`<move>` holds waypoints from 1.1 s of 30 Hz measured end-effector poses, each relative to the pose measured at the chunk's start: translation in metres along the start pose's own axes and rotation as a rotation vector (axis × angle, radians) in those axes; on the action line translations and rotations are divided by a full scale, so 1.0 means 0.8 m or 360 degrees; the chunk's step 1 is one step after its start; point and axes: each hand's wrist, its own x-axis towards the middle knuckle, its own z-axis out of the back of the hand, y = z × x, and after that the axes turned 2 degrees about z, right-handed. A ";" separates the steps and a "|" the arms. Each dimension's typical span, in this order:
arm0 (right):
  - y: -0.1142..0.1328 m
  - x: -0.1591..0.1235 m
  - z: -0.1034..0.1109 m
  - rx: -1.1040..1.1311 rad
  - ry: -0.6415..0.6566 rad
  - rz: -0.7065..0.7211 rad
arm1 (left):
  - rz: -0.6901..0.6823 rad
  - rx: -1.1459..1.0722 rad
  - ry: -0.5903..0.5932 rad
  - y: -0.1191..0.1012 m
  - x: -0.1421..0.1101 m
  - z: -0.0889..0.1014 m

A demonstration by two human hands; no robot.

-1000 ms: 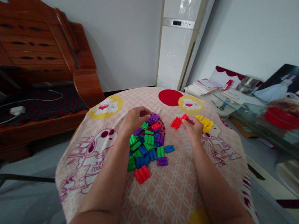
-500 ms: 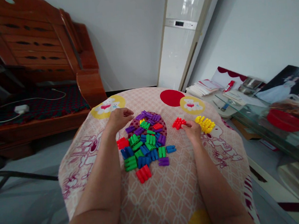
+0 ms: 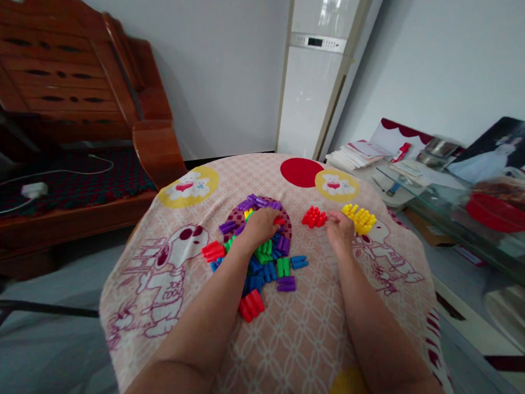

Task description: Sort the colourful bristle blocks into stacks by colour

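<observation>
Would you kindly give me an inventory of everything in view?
tablecloth: one, pink, centre
toy pieces: many, mixed colours, mid-table
red cluster: one, red, right of those
yellow cluster: one, yellow, farther right
bench: one, brown, left
charger: one, white, on bench
air conditioner: one, white, behind table
papers: several, mostly white, right
picture: one, dark, far right
bowl: one, red, far right
left hand: one, over pieces
right hand: one, at red cluster

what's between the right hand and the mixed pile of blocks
In the head view, the red block cluster lies between the right hand and the mixed pile, with patterned cloth around it.
</observation>
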 end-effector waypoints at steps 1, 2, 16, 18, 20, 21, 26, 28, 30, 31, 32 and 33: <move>-0.003 0.001 -0.001 0.0006 -0.0003 -0.0012 | 0.0008 0.0055 0.0026 0.001 0.000 -0.004; -0.005 0.002 -0.002 0.0011 -0.0006 -0.0027 | 0.0019 0.0090 0.0041 0.002 -0.001 -0.006; -0.007 0.001 -0.006 -0.0037 -0.0046 0.0009 | 0.0044 -0.0043 -0.0028 -0.033 0.033 0.025; -0.005 0.000 -0.006 -0.0055 -0.0028 0.0021 | 0.0022 0.0018 -0.0031 -0.042 0.049 0.026; -0.005 -0.001 -0.005 -0.0056 -0.0022 0.0027 | 0.0033 0.0074 -0.0043 -0.051 0.066 0.024; -0.004 -0.001 -0.006 -0.0054 -0.0027 0.0034 | 0.0046 0.0101 -0.0031 -0.056 0.074 0.021; -0.001 -0.003 -0.005 -0.0096 -0.0012 0.0079 | 0.0077 0.0201 0.0073 -0.073 0.100 -0.002; -0.001 -0.004 -0.005 -0.0115 0.0003 0.0080 | 0.0071 0.0200 0.0094 -0.077 0.105 -0.011; -0.001 -0.004 -0.006 -0.0106 -0.0016 0.0094 | 0.0078 0.0174 0.0127 -0.080 0.109 -0.017; -0.002 -0.005 -0.006 -0.0093 -0.0031 0.0108 | 0.0084 0.0156 0.0143 -0.081 0.110 -0.019; -0.003 -0.005 -0.006 -0.0080 -0.0044 0.0122 | 0.0087 0.0137 0.0159 -0.082 0.111 -0.020; -0.004 -0.005 -0.007 -0.0069 -0.0052 0.0135 | 0.0085 0.0121 0.0174 -0.083 0.112 -0.021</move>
